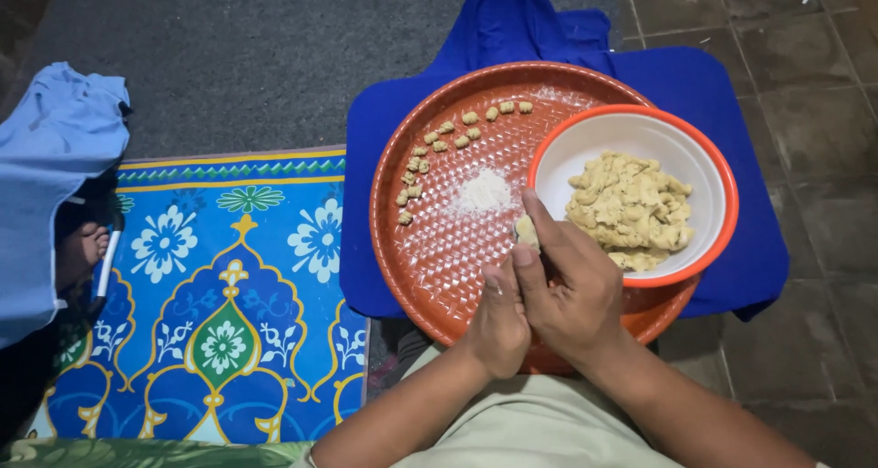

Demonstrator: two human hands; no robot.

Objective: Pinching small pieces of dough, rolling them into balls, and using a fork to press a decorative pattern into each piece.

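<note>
- Dough piece (525, 230), a small pale lump, sits pinched at the fingertips of the right hand (572, 290), just over the tray beside the bowl's near rim.
- Right hand's grip is narrow, fingers closed on that dough piece.
- Left hand (498, 326) presses against the right hand from the side, fingers curled; whether its grip holds anything I cannot tell.
- Round orange-brown tray (430, 267) with a woven texture lies on a blue cloth (732, 276) on the floor.
- White bowl (585, 157) with an orange rim rests on the tray's right side, holding a heap of pale dough (631, 212).
- Small shaped pieces (439, 143) lie in a curved row along the tray's far-left edge.
- Patch of white flour (483, 193) lies near the tray's middle.
- Patterned blue mat (229, 303) lies to the left of the tray.
</note>
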